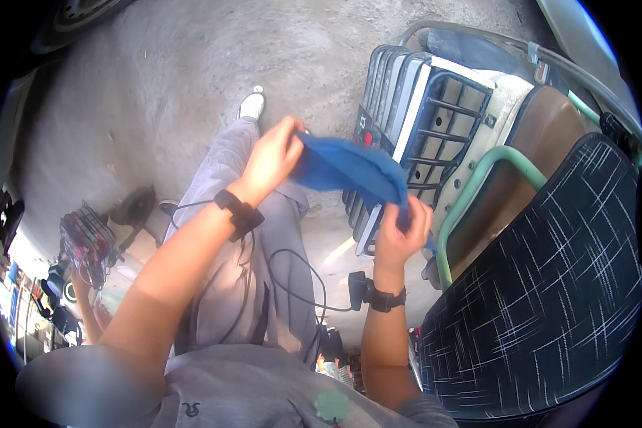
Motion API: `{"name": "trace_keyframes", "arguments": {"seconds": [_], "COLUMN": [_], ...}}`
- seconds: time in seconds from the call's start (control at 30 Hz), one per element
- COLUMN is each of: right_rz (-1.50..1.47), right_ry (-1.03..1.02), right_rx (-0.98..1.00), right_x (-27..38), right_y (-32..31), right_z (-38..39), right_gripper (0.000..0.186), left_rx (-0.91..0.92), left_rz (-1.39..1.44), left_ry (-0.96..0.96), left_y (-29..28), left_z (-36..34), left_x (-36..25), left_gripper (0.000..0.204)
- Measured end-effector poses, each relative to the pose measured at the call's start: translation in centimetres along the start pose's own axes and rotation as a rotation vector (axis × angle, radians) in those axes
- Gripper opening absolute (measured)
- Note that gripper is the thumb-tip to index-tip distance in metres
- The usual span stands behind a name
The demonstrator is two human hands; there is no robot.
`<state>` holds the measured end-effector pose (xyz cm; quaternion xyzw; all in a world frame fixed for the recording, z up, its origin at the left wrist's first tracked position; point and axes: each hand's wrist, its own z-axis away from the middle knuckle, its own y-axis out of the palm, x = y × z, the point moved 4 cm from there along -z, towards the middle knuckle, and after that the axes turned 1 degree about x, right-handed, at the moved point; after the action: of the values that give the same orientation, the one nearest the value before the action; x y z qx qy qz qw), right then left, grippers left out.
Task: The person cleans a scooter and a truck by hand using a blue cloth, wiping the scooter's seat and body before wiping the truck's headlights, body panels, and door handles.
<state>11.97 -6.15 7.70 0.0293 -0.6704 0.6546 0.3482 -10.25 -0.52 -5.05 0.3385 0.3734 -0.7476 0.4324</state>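
A blue cloth (353,165) hangs stretched between my two hands, in front of my legs. Its upper left end is pinched in my left hand (274,153), fingers closed. My right hand (404,230) grips the lower right end, with the fingers curled round it. The middle of the cloth is folded and slightly blurred. Just beyond and to the right of it is a slatted basket (442,132) with dark bars and a pale rim, partly hidden behind the cloth. Each wrist wears a black strap (239,214) with a small box.
At the right stand a black patterned seat (535,285), a green tube frame (510,153) and a brown panel (542,135). Black cables (299,260) hang across my legs. A wire basket (87,235) with a wheel near it is at the left, on grey concrete floor (192,64).
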Motion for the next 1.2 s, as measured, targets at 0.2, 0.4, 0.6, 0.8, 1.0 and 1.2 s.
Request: {"name": "trace_keyframes", "arguments": {"seconds": [0.2, 0.4, 0.6, 0.8, 1.0, 1.2], "right_rz": [0.112, -0.161, -0.733, -0.539, -0.579, -0.533], "right_ry": [0.074, 0.013, 0.706, 0.354, 0.422, 0.354], "right_rx": [0.256, 0.309, 0.092, -0.268, -0.197, -0.028], "right_x": [-0.6, 2.0, -1.3, 0.1, 1.1, -1.2], "right_y": [5.7, 8.5, 9.0, 6.2, 6.3, 7.9], "right_z": [-4.3, -2.5, -2.4, -3.7, -3.9, -1.0], "right_gripper": [0.021, 0.028, 0.026, 0.031, 0.025, 0.019], "left_rx": [-0.073, 0.437, 0.392, 0.017, -0.176, 0.345], "left_rz": [0.023, 0.351, 0.176, 0.298, 0.069, 0.476], "left_ry": [0.027, -0.27, -0.294, 0.023, 0.32, -0.164], "left_y": [2.6, 9.9, 10.0, 7.8, 13.8, 17.3], "left_z": [-5.9, -7.1, -8.4, -14.1, -18.3, -12.8], "left_x": [-0.4, -0.6, 1.6, -0.8, -5.6, -2.4], "left_gripper": [0.05, 0.073, 0.057, 0.03, 0.042, 0.037]}}
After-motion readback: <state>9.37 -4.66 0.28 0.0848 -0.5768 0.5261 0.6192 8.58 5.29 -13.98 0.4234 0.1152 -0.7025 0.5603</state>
